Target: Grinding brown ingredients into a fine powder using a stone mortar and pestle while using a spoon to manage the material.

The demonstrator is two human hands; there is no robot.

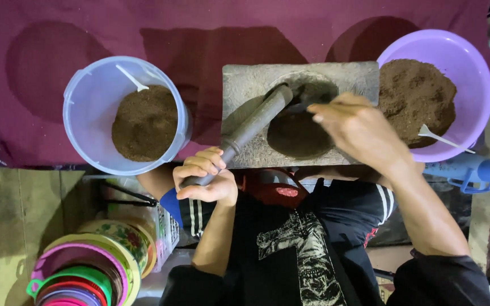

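1. The left hand (205,177) is wrapping tight around the lower end of a stone pestle (250,128), fingers fully curled over it. The pestle is slanting up from the hand, its far tip resting at the near-left rim of the hollow in the stone mortar (245,85).
2. The right hand (358,127) is hovering over the right part of the mortar, fingers partly bent toward the hollow. It seems to be pinching a thin dark tool, perhaps a spoon, but I cannot tell for sure.
3. Dark brown powder (296,136) is lying in the hollow of the mortar.
4. The pestle is looking heavy, stiff and rough, so it is unlikely to be slipping; the narrow end, where the hand is gripping now, is the sensible hold. The powder is loose and spills easily.
5. Left of the mortar, a clear tub (94,90) is holding more powder and a white spoon (131,78). Right of the mortar, almost touching it, a purple bowl (472,68) is holding a heap and a second white spoon (443,138).
6. The mortar's near edge is sitting at the edge of the maroon cloth (199,28); beyond the mortar, cloth is lying open.
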